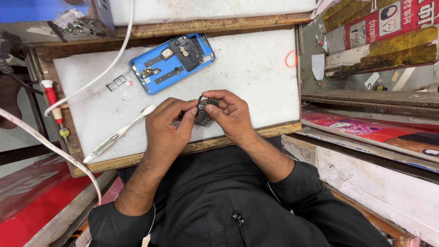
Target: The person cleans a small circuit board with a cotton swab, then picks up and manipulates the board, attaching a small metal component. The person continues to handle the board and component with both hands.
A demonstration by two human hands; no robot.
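Both hands meet over the near edge of a white foam pad (256,68) in the head view. The left hand (167,126) and the right hand (233,114) each pinch a small dark circuit board (202,112) between thumb and fingertips, holding it just above the pad. Farther back lies an opened blue phone shell (171,61); a white toothbrush (119,134) rests to the left, beside a red-handled screwdriver (54,103).

Blue phone back shell (171,62) w/ black parts showing, dark grey-black circuit board (202,111), white foam mat (247,68), white toothbrush (120,133), red-handled screwdriver (53,103), orange rubber band (291,58), white cable (107,68), black sleeves (292,183)
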